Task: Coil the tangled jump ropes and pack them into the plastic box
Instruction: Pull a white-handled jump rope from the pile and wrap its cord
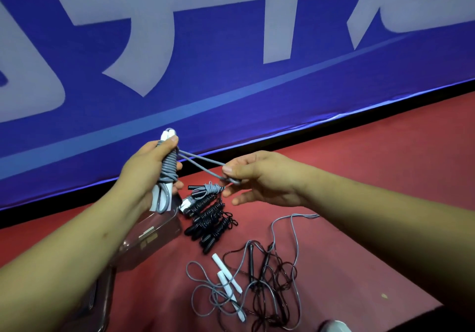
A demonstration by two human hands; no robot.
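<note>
My left hand (149, 167) grips a grey jump rope (168, 169) wound tightly around its two white handles, held upright above the floor. A loop of its loose end stretches to the right, where my right hand (254, 177) pinches it between thumb and fingers. Under my left forearm on the red floor lies the clear plastic box (151, 236). Right of the box lie several coiled ropes (205, 216), mostly black, one grey with white handles. Nearer to me sits a tangle of grey and black ropes (257, 280) with white and black handles.
A blue banner with large white lettering (231, 48) stands along the far edge of the red floor (359, 164). A clear lid or tray (100, 303) lies at the lower left, partly behind my left arm. A pale object (334, 326) shows at the bottom edge.
</note>
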